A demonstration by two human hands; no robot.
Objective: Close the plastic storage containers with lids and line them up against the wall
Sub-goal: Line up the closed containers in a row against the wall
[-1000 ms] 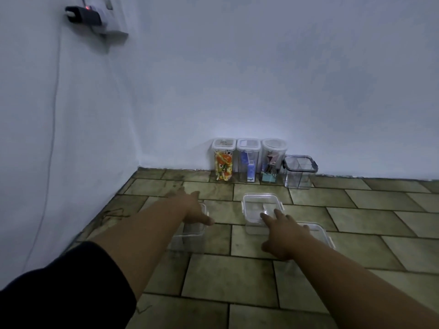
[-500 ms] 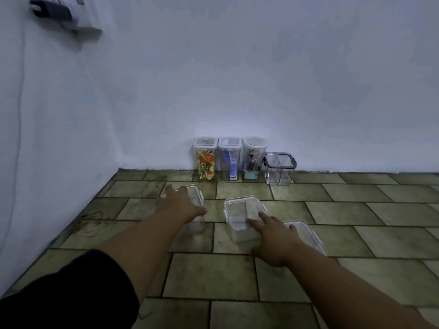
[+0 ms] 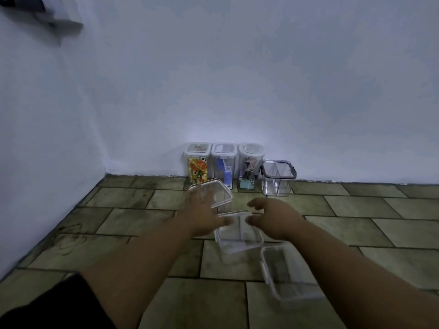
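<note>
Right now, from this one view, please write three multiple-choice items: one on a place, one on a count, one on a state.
1. Where does the dark-rimmed container stand? A) right end of the row B) left end C) alone mid-floor
2. How many containers stand against the wall? A) two B) four C) six
3. The tall containers are: A) lying down B) stacked C) upright, lidded
Key: 1A, it stands right of the tall ones; 2B, three tall plus one short; 3C, white lids sit on top.
</note>
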